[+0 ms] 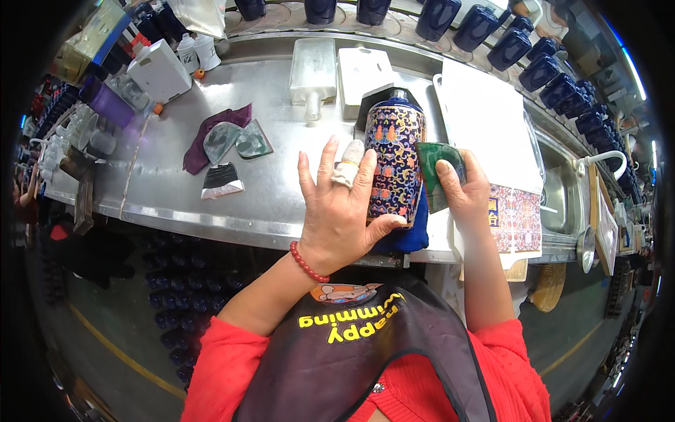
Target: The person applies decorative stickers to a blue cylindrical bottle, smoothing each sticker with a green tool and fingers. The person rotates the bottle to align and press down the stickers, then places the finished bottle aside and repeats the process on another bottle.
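A dark blue bottle [396, 158] with a colourful floral covering lies in front of me, its neck pointing away. My left hand [336, 211] is spread along the bottle's left side, its thumb near the lower end. One finger wears a whitish wrap [347, 167]. Between the thumb and fingers of my right hand [467, 188] is a flat green scraper [437, 169], held against or close to the bottle's right side; I cannot tell if they touch. Blue cloth [413, 228] shows under the bottle's near end, and a dark angular block [370, 105] stands behind it.
Left on the metal bench [271, 169] lie a purple cloth [211, 133] and scraper-like pieces [254, 139]. A clear bottle [313, 74] and white block [362, 70] stand behind. Rightward are white sheets [489, 116], patterned sheets [517, 221] and a sink [561, 197]. Blue bottles [477, 28] line the back.
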Tool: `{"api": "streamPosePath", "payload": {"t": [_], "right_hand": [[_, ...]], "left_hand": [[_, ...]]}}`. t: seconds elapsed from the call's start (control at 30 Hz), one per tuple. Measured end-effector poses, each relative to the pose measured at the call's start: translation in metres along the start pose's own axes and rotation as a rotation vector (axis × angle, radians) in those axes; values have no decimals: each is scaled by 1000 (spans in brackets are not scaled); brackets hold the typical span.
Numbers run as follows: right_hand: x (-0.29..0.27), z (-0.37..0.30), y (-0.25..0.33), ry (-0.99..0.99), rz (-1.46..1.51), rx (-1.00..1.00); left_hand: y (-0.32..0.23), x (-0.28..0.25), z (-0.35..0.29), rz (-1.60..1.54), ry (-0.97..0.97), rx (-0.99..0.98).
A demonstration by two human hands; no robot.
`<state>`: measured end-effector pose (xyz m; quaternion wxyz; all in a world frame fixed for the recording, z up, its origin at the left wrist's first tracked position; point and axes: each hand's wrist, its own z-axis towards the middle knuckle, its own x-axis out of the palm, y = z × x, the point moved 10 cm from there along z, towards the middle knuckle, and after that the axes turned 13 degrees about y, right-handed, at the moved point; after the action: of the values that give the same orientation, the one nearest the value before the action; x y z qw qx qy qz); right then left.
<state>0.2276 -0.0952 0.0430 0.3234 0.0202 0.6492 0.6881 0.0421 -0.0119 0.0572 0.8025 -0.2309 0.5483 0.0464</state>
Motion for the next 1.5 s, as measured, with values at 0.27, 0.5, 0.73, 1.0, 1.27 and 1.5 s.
{"api": "streamPosePath", "payload": {"t": [0.27,0.5,0.73,1.0,1.27,1.5], "right_hand": [[0,0,-1,-2,-7,-16],[0,-1,-3,-2,13,-14],[-1,-1,-2,-4,-3,-31],[0,0,-7,2,35,-3],[-1,-1,-7,21,-2,7],[-2,-2,-6,11,-8,9]], "left_hand": [[-9,-1,4,29,-31,23],[-13,-4,1,64,-42,49],[-11,-4,3,55,-60,-3],[-12,-5,-3,53,-56,25],[-10,-5,-3,14,-66,32],[-11,-4,0,18,-54,49]]}}
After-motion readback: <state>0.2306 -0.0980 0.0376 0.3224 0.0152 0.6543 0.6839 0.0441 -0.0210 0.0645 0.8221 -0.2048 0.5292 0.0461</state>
